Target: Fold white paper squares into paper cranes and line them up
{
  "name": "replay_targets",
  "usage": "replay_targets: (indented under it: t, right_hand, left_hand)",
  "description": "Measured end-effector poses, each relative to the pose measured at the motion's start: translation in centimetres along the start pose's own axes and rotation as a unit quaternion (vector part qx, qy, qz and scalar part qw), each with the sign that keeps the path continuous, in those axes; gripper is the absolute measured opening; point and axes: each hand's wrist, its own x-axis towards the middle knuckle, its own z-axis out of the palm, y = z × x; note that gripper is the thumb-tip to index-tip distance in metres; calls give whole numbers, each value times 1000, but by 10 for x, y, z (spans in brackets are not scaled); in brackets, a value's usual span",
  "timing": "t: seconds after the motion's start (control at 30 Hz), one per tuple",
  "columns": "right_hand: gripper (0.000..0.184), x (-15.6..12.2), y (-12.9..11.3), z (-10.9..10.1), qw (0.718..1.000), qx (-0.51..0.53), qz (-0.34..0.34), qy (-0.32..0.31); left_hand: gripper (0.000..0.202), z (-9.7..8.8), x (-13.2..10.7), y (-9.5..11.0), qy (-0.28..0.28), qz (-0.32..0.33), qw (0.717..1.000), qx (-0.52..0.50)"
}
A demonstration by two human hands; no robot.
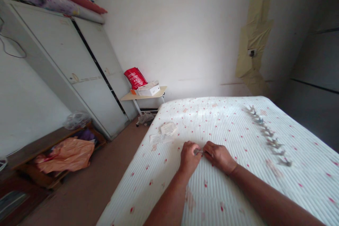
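Now, in the head view, the left hand (190,153) and right hand (218,156) pinch a small grey piece (196,152) between them at the middle of the bed (148,197). Papers (164,134) lie farther left, while small figures (275,143) form a far-to-near row on the right.

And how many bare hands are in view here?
2: the bare left hand and the bare right hand, close together over the white, ribbed, red-spotted bed cover, both holding a small greyish piece. No others show.
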Motion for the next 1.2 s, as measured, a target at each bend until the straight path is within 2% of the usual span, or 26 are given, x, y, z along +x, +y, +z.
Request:
replay_targets:
  t: [0.13,0.53,0.67,0.87,1.03,1.2]
  right_hand:
    - [19,-2,-3,-2,1000,-8,-7,-5]
    - [21,-5,-4,-4,998,64,9,-8]
    - [20,-4,-4,-5,996,80,23,-15]
    - [21,-2,-1,-4,996,72,58,-17]
    - [24,2,1,-1,995,57,82,-23]
    - [23,2,2,-1,995,59,73,-25]
  left_hand:
    - [16,2,-3,0,-9,14,999,36]
    - [17,-3,-8,5,-36,52,989,135]
    - [18,-2,-8,5,-39,53,989,134]
    - [16,-2,-5,4,-39,19,992,121]
    - [18,1,-5,1,-37,28,992,121]
    - [18,0,-6,0,-40,47,991,123]
